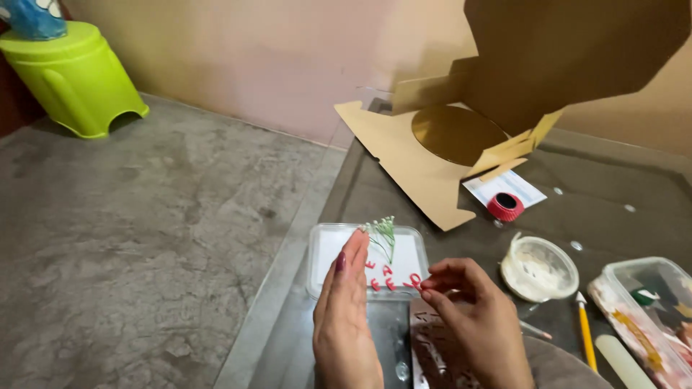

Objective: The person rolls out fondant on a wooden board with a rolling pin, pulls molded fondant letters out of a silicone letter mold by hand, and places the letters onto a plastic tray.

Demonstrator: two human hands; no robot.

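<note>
Left hand (344,317) flat and empty, right hand (461,302) pinching a red letter (416,279); four letters already lie in the white tray (324,245), more apparently to come.

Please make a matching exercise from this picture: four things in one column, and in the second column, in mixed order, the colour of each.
Things:
1. stool
2. tape roll
3. round board in the cardboard box
4. pencil

Colours:
a. red
b. yellow
c. lime green
d. gold

Right pairs: 1-c, 2-a, 3-d, 4-b.
</note>
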